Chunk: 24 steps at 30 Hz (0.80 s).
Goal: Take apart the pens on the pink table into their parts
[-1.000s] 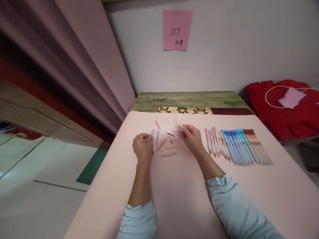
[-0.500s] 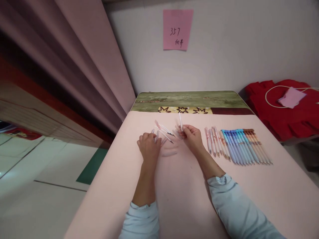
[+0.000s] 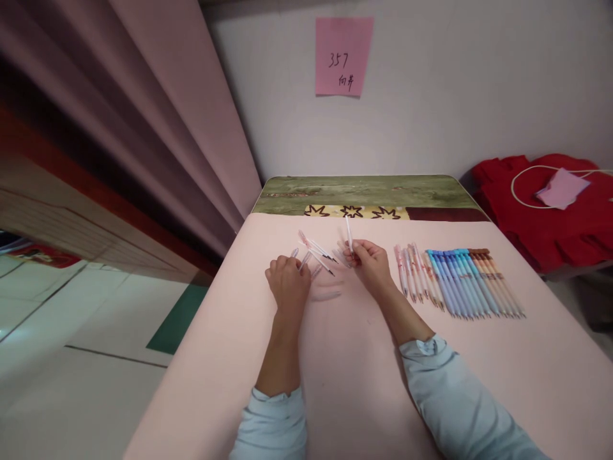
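My right hand (image 3: 368, 260) is closed in a pinch on a thin white pen refill (image 3: 349, 231), held nearly upright. To its left, my left hand (image 3: 287, 281) has its fingers closed around a clear pen barrel (image 3: 305, 260), mostly covered by them. Between the hands lie several white refills (image 3: 320, 259) with dark tips and a pinkish clear part (image 3: 303, 237). A clear, curved part (image 3: 326, 296) rests nearer to me. More clear parts (image 3: 342, 257) sit beside my right fingers, partly hidden.
Right of my hands is a row of assembled pens, from pinkish clear pens (image 3: 416, 275) through blue pens (image 3: 453, 284) to brown-topped pens (image 3: 495, 281). They lie on a pink table cover (image 3: 354, 383). A red cloth (image 3: 550, 230) is beyond the table's right edge.
Almost nothing differs. The view has shifted very slightly, and both hands keep their places among the pen parts.
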{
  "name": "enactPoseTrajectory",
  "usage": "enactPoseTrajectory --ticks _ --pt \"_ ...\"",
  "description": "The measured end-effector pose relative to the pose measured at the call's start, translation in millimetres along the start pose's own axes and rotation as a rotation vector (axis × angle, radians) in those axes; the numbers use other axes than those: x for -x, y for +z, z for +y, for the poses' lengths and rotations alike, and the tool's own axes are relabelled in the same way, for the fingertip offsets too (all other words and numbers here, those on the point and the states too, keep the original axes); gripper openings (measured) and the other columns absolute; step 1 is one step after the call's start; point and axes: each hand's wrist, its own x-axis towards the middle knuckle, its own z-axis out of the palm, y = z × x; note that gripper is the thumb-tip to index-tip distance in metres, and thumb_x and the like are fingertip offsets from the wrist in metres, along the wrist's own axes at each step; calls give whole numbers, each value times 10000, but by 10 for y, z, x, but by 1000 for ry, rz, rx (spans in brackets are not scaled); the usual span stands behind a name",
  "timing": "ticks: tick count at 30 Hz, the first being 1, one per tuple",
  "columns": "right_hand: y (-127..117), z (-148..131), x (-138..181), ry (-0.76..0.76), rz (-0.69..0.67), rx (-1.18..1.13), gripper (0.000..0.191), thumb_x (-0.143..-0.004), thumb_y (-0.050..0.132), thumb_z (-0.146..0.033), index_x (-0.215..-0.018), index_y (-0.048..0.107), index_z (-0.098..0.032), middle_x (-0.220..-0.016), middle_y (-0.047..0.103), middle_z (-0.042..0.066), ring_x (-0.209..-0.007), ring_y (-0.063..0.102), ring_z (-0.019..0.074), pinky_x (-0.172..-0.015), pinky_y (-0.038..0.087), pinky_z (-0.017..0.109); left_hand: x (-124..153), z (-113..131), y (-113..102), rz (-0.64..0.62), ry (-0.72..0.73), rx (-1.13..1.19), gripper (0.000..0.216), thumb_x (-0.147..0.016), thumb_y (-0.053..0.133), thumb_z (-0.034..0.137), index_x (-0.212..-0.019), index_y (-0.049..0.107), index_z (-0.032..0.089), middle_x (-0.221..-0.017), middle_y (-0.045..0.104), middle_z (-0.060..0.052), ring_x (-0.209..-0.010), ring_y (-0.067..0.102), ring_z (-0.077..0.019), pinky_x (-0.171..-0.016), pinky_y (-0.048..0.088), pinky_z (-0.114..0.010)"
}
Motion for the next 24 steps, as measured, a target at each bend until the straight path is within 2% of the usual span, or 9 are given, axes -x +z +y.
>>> enactPoseTrajectory --ticks 3,6,9,12,15,18,21,24 --pt "-1 -6 4 3 6 -9 297 -753 701 -434 -846 695 -153 -678 668 34 -562 546 104 -504 395 221 -24 6 -20 93 -60 164 68 -756 607 225 -703 636 193 -861 636 -93 -911 548 -272 -856 388 -428" --pt "-2 -9 8 2 10 -8 289 -753 708 -428 -850 695 -156 -675 667 29 -567 548 104 -508 397 219 -61 15 -51 161 -206 605 89 -762 646 276 -768 652 187 -789 614 -41 -761 544 -184 -761 429 -343" --pt "3 -8 17 -19 -12 -9 278 -764 705 -424 -864 696 -165 -693 677 26 -576 551 106 -529 412 225 -96 35 -66 99 -406 1183 198 -757 695 347 -837 647 173 -662 547 20 -578 471 -99 -597 402 -252" --pt "18 -19 41 -36 -46 15 273 -755 720 -420 -877 697 -177 -697 684 20 -581 564 114 -566 443 243 -119 66 -67 37 -536 1562 265 -701 766 339 -835 635 152 -621 540 38 -538 466 -64 -568 409 -214" --pt "41 -44 85 -67 -107 106 257 -729 747 -403 -859 705 -185 -670 677 9 -590 580 129 -598 464 263 -127 90 -71 30 -562 1692 287 -669 801 318 -815 630 140 -696 619 4 -597 542 -72 -634 486 -230" --pt "54 -56 133 -83 -231 226 233 -715 763 -383 -846 727 -194 -679 679 9 -583 577 134 -574 449 263 -122 91 -83 15 -573 1722 279 -678 795 308 -788 609 131 -795 679 -43 -637 595 -89 -682 535 -268" --pt "42 -27 156 -118 -324 339 219 -703 775 -377 -840 752 -208 -689 681 7 -568 556 137 -543 421 264 -113 81 -99 -24 -582 1710 267 -712 769 308 -802 588 132 -866 715 -82 -622 617 -95 -651 539 -264" --pt "18 16 150 -158 -343 403 216 -712 768 -383 -852 766 -218 -663 658 -6 -545 514 128 -525 401 261 -107 81 -115 -46 -585 1686 259 -729 754 311 -797 579 132 -908 732 -110 -592 615 -87 -601 518 -233"
